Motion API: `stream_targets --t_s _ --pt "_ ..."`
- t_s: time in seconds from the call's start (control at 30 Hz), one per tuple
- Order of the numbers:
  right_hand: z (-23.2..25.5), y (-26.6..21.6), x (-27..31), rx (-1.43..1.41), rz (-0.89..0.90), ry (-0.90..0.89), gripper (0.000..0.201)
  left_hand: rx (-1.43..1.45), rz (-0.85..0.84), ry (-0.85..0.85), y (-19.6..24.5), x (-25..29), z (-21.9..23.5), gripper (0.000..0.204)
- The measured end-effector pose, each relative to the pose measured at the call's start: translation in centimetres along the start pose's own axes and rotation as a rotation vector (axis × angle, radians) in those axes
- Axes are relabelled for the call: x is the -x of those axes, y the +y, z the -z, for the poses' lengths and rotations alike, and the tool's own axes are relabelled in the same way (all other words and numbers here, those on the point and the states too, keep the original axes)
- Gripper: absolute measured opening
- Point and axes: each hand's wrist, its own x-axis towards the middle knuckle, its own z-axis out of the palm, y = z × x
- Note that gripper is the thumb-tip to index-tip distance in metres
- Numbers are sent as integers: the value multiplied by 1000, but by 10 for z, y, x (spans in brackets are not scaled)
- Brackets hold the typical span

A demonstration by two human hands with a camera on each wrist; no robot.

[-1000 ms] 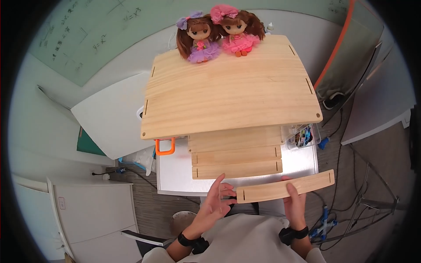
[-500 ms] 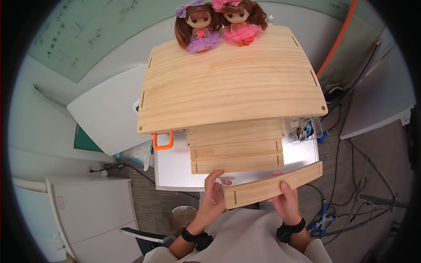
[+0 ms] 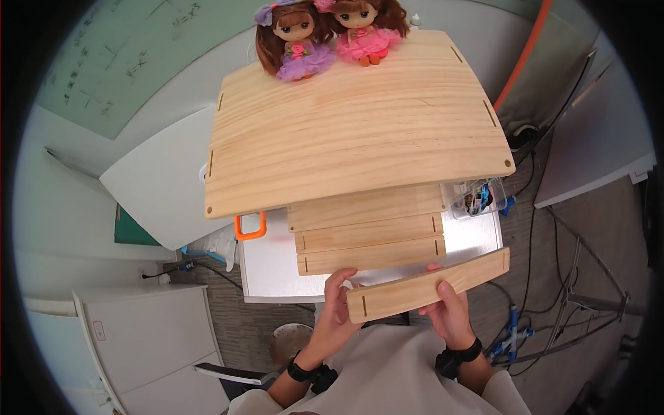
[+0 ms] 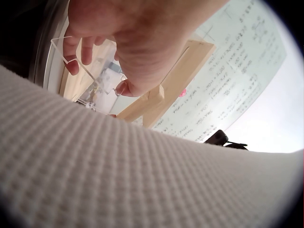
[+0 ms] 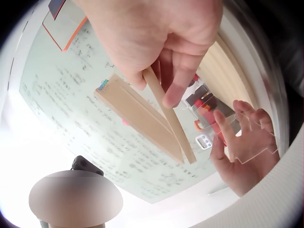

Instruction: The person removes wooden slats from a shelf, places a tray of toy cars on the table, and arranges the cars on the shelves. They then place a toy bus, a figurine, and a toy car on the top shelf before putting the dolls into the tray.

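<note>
My right hand (image 3: 453,317) grips a long wooden slat (image 3: 408,294), thumb on the near face and fingers behind; the slat has a short slot at each end. The left hand (image 3: 330,319) is at the slat's left end. It holds a clear plastic panel (image 4: 88,72) between thumb and fingers, its notched edge showing in the left wrist view. In the right wrist view, the slat is edge-on between thumb and fingers. Ahead of the hands lie two similar slats (image 3: 370,257) side by side, with a wider wooden panel (image 3: 366,205) behind them.
A large wooden board (image 3: 360,124) overhangs the metallic-looking table (image 3: 270,277), with two dolls (image 3: 297,55) on its far edge. A clear box of small items (image 3: 478,199) stands at right, an orange handle (image 3: 250,227) at left. Cables and a metal stand are on the right floor.
The right hand has brought the slat leftward, its left end now close by the left hand. The left hand's fingers are more curled than before. The head view has shifted slightly.
</note>
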Motion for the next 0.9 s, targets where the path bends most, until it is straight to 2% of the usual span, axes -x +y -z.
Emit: stream_targets --t_s 0.07,0.2,0.3,0.37,0.47,0.57,0.9 --pt "-1 0 1 35 4 -16 41 5 38 40 2 -1 -2 89" --pt "-1 -1 -1 36 4 -2 42 23 14 15 -1 -1 1 89" --pt "-1 0 -1 33 -5 8 42 51 55 -6 3 -2 3 97" --pt "0 0 -2 16 -17 -8 42 -5 -146 -77 3 -4 4 100" --pt "-3 0 0 17 -26 -13 43 -104 -141 -32 -6 -6 7 109" --pt "-1 0 3 51 -19 -59 44 -100 -147 40 -5 -7 5 109" --pt "-5 4 10 104 28 -82 40 -22 -125 -30 -4 -4 3 93"
